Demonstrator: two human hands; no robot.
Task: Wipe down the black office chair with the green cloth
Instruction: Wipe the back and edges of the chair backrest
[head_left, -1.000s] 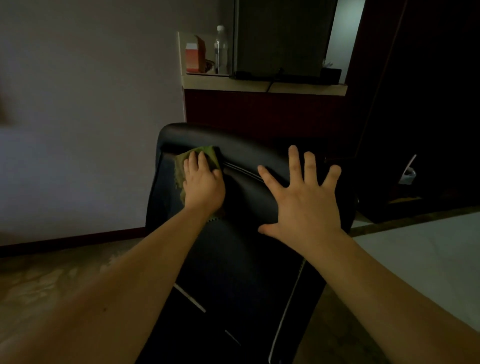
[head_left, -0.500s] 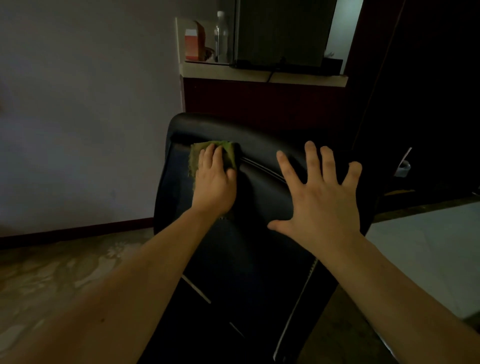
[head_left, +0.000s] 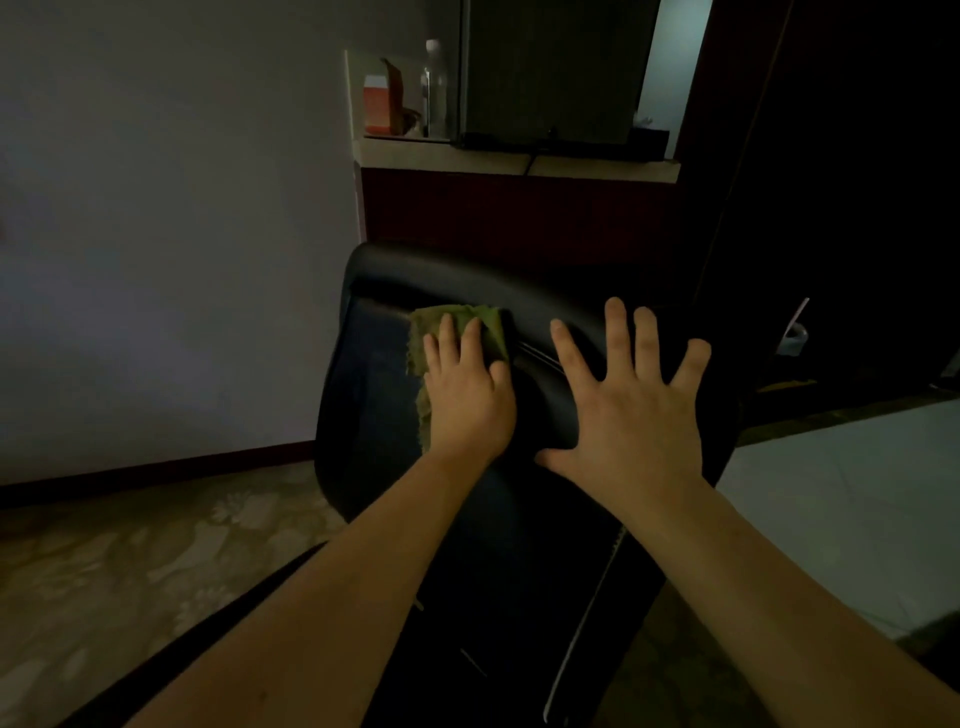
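Left arm (head_left: 322, 597) extended forward, left grip (head_left: 467, 400) flat, palm down. Right arm (head_left: 779, 587) extended, right grip (head_left: 631, 410) splayed wide, palm down.

Black office chair (head_left: 371, 405): padded backrest w/ glossy top roll, lies under both hands; right hand (head_left: 628, 410) is spread flat on its upper right part. Green cloth (head_left: 489, 327): crumpled, frayed edge, pressed vs. backrest under left hand (head_left: 465, 395), showing past the fingertips & along hand's left side, just below top roll.
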